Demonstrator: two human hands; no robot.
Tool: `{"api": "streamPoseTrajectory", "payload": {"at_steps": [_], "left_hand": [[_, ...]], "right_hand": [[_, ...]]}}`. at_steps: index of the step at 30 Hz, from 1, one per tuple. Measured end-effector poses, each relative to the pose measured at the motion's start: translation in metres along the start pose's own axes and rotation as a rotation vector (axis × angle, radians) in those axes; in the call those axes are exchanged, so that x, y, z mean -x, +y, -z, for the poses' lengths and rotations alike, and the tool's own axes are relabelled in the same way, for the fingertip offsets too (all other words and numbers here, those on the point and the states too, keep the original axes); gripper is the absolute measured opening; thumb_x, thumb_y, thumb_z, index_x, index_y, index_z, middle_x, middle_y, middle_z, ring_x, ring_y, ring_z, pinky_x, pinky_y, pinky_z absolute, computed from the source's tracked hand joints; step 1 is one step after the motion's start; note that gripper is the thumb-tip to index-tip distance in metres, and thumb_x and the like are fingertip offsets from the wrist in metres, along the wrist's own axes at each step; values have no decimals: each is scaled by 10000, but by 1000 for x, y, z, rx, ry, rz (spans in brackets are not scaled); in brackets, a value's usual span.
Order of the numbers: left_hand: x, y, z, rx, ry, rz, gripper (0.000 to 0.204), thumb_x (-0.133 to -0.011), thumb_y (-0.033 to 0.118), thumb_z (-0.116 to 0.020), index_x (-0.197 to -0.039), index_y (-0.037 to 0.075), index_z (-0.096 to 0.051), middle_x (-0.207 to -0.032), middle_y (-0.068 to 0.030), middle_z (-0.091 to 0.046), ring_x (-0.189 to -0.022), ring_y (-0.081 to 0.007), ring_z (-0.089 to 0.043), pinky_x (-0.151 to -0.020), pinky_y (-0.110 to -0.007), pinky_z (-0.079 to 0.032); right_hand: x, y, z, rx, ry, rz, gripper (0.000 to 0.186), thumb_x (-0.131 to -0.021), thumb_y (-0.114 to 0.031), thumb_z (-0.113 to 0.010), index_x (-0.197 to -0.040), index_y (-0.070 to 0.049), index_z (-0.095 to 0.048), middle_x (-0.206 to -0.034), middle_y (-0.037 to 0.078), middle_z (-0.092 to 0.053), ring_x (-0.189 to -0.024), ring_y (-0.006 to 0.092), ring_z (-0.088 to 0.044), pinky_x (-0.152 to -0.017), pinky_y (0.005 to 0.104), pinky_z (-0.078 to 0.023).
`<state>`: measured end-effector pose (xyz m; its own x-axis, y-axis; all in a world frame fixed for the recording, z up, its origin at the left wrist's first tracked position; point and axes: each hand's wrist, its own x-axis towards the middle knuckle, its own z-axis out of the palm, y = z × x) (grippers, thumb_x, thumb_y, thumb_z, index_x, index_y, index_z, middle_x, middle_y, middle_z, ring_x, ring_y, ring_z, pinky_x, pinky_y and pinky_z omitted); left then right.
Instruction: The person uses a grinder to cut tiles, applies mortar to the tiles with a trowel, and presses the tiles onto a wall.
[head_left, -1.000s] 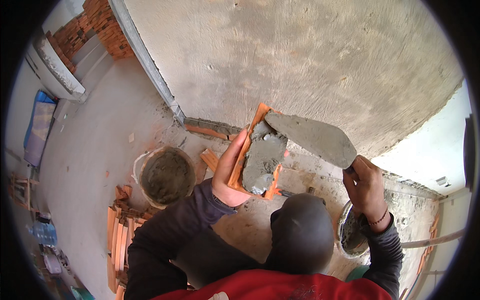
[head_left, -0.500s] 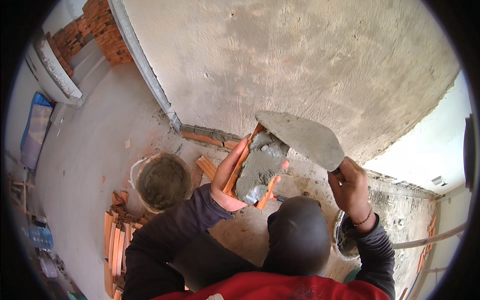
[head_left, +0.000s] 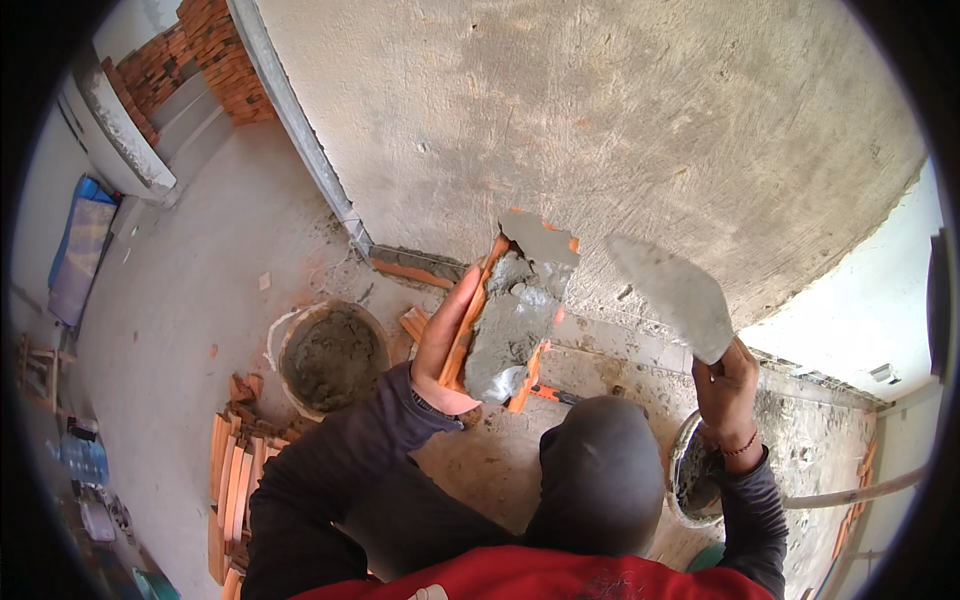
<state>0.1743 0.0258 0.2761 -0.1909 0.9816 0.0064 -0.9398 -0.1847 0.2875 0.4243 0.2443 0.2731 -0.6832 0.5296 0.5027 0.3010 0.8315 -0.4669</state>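
My left hand (head_left: pixel 440 350) grips an orange brick (head_left: pixel 461 340) from its left side, held up over my knees. Grey mortar (head_left: pixel 512 335) covers the brick's face, with a smooth patch at the far end and lumpy, wet material below. My right hand (head_left: pixel 727 400) is closed around the handle of a pointed trowel (head_left: pixel 680 300), its grey, mortar-smeared blade held just right of the brick, apart from it.
A bucket of mortar (head_left: pixel 330 365) stands left, above stacked bricks (head_left: pixel 230 480). A second bucket (head_left: pixel 687 495) is at my right. A plastered wall (head_left: pixel 590 120) rises ahead, with a brick course (head_left: pixel 410 272) at its foot. An orange-black tool (head_left: pixel 555 395) lies beyond my knee.
The trowel has come away from the brick toward the right, leaving mortar on the brick's far end. My right hand moved left, then back right. My left hand still holds the brick.
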Motion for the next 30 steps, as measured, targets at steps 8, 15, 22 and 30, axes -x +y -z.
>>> {"api": "streamPoseTrajectory", "payload": {"at_steps": [8, 15, 22, 30], "left_hand": [[-7, -13, 21, -520, 25, -186, 461, -1070, 386, -355, -1440, 119, -422, -1189, -66, -632, -1005, -171, -656, -871, -361, -556], [-8, -15, 16, -343, 69, -214, 470, -1075, 386, -324, -1441, 115, -441, -1230, -57, -630, -1006, -184, -658, -886, -390, -550], [-10, -13, 5, -179, 19, -126, 532, -1056, 477, -311, -1442, 138, -452, -1304, -97, -605, -1052, -269, -645, -821, -433, -546], [-12, -12, -11, -248, 193, -290, 540, -1061, 466, -287, -1460, 129, -426, -1328, -152, -583, -1069, -284, -630, -769, -428, -547]], "right_hand": [[-30, -35, -2, -158, -149, 48, 136, -758, 55, -664, -839, 16, -563, -724, 157, -556, -621, 367, -576, -560, 385, -454], [-27, -18, -1, -113, -237, 118, 145, -734, 61, -662, -793, 3, -544, -702, 141, -552, -608, 347, -577, -544, 388, -441], [-22, -7, -31, -260, -214, 132, 154, -712, 73, -655, -771, 0, -533, -711, 140, -552, -619, 340, -579, -550, 392, -450], [-30, 9, -34, -471, -337, 54, 187, -750, 27, -704, -918, 6, -626, -739, 150, -559, -609, 328, -560, -566, 350, -452]]}}
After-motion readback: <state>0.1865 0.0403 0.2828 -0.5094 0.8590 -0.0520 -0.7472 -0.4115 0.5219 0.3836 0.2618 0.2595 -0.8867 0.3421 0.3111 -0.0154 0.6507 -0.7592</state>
